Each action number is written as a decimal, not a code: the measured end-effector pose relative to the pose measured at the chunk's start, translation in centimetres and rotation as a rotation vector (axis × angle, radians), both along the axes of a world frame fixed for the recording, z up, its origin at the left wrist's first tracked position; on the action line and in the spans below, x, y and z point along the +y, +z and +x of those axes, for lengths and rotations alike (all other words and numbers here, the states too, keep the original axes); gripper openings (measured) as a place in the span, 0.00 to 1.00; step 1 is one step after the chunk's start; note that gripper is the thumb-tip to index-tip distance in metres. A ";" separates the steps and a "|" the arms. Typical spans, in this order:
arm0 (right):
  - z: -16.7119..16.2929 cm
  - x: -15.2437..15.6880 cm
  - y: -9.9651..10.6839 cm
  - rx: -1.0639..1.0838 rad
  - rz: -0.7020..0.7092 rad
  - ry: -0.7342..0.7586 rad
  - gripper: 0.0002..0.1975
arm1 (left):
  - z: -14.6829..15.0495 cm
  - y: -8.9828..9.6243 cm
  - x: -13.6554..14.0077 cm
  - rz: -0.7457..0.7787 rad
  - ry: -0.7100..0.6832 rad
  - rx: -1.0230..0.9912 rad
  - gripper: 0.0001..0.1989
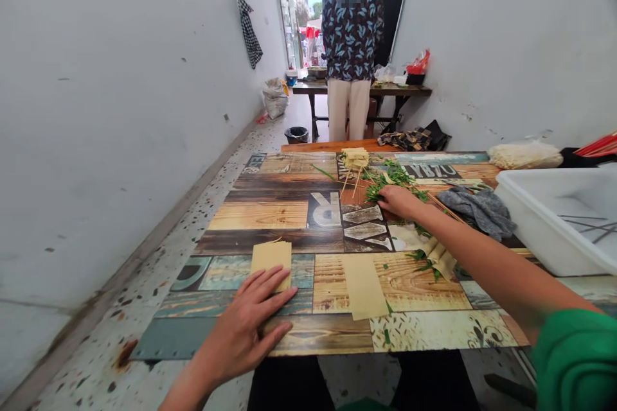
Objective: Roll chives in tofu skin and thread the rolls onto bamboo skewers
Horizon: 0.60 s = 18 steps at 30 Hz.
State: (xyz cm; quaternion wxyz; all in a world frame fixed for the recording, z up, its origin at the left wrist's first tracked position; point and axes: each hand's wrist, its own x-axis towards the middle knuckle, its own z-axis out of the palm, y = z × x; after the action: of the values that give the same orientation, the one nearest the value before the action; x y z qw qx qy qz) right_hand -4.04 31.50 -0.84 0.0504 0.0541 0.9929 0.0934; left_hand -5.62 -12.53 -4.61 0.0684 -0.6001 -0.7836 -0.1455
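Note:
My left hand (255,318) lies with fingers stretched over the near part of a stack of thin, pale yellow rectangular sheets (272,253), which look like tofu skin. To its right, a single sheet (365,286) lies flat on the table. Farther off, my right hand (398,200) has its fingers closed at a loose pile of chopped green herbs (373,190); its fingertips are partly hidden among the leaves. Behind the pile sit rolled sheets on skewers (355,157). More rolls with greens inside (439,258) lie below my right forearm.
A white plastic tub (530,225) holding thin skewers stands at the right edge of the patterned table (270,212). Beside it are a grey cloth (477,209) and a bagged pale bundle (524,155). A person (354,26) stands at a far table, near a black bin (296,135).

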 end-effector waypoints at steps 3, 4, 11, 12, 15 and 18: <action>-0.7 0.4 0.0 -0.044 0.008 -0.012 0.13 | 0.0 0.0 0.0 0.007 -0.004 -0.009 0.26; -0.9 0.3 0.0 -0.057 0.013 -0.012 0.13 | 0.0 0.0 0.0 0.008 -0.004 -0.014 0.26; 0.3 0.9 2.0 -0.028 -0.041 -0.061 0.10 | 0.0 0.0 0.0 0.022 0.002 -0.054 0.24; 0.9 1.6 2.7 0.005 -0.046 -0.081 0.11 | 0.0 0.0 0.0 0.022 0.002 -0.057 0.24; 2.5 4.0 4.6 0.091 -0.029 -0.163 0.12 | 0.0 0.1 0.0 0.025 0.002 -0.068 0.24; 3.4 5.3 4.8 0.056 -0.005 -0.206 0.12 | 0.0 0.1 0.0 0.041 0.002 -0.076 0.24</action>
State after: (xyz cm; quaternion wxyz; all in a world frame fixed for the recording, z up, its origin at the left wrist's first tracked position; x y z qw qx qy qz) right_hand -0.62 36.77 3.94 0.0321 0.1582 0.9833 0.0838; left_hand -5.61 -12.48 -4.56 0.0510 -0.5917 -0.7831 -0.1844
